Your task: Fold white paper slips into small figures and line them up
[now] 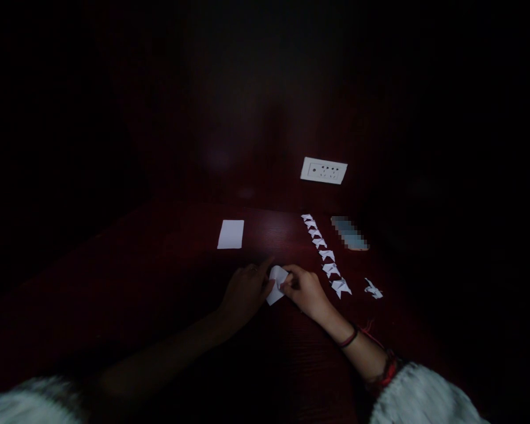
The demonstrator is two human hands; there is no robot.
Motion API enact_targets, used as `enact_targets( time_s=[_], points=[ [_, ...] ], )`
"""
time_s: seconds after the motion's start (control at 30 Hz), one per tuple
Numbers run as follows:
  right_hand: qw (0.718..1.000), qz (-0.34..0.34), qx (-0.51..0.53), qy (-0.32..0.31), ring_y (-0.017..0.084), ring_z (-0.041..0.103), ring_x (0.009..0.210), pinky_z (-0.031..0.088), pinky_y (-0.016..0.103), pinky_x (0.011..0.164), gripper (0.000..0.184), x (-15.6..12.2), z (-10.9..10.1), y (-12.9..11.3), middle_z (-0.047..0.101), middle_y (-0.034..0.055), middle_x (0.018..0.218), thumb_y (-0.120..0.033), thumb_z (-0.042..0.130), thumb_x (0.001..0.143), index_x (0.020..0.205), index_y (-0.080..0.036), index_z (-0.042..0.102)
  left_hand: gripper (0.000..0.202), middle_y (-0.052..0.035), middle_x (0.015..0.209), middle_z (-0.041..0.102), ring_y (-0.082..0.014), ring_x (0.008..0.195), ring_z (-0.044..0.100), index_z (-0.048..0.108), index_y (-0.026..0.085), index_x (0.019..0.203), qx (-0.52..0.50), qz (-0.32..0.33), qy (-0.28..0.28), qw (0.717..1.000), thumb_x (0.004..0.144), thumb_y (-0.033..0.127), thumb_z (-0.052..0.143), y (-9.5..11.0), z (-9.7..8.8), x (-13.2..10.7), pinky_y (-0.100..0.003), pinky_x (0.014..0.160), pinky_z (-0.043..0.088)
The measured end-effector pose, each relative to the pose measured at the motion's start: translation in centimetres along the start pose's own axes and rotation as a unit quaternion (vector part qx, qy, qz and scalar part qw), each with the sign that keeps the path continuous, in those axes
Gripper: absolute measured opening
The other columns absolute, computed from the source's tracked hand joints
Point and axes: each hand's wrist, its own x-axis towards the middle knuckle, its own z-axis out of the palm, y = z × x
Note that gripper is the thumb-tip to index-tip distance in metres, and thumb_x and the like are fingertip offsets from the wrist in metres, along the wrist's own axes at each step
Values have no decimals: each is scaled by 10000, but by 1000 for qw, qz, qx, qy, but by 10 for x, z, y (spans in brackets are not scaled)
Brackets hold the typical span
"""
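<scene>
Between my hands is a small piece of white paper (pixel 278 275), partly folded, low over the dark red table. My left hand (pixel 247 292) grips its left edge with the thumb, the index finger stretched along the far side; this hand lies in shadow. My right hand (pixel 307 290) pinches the paper's right side between thumb and fingers. To the right of it runs a row of several small folded paper pieces (pixel 331 270), leading away toward the wall. A flat white sheet of paper (pixel 231 234) lies farther back on the left.
A phone-like flat object (pixel 350 234), blurred out, lies right of the row. Nearer me is a crumpled or twisted white paper scrap (pixel 373 289). A white socket plate (pixel 324 171) is on the dark wall behind the table (pixel 181 265). The surroundings are very dark.
</scene>
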Motion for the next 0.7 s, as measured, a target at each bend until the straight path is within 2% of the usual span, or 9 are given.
enact_targets(
  time_s=[0.23, 0.47, 0.7],
  points=[
    [1000, 3, -10, 2, 93, 538, 578, 412, 192, 560, 293, -1, -1, -4, 595, -5, 668, -90, 483, 635, 910, -171, 543, 338, -57, 832, 555, -183, 715, 527, 422, 201, 1113, 22, -17, -11, 1000, 781, 263, 392, 0, -1, -1, -299, 640, 387],
    [1000, -2, -12, 6, 91, 539, 572, 412, 188, 553, 300, -1, 1, -4, 596, -7, 675, -69, 470, 627, 900, -180, 528, 327, -18, 887, 576, -141, 731, 555, 417, 218, 1076, -123, -48, -53, 990, 752, 191, 384, 1, -2, -1, -241, 599, 420],
    [1000, 2, -6, 17, 92, 541, 587, 420, 191, 566, 325, 0, 4, -1, 589, -10, 685, -69, 471, 617, 916, -191, 514, 327, -9, 921, 567, -121, 748, 556, 415, 210, 1043, -209, -46, -41, 976, 724, 145, 389, -1, 4, 0, -226, 616, 431]
  ],
)
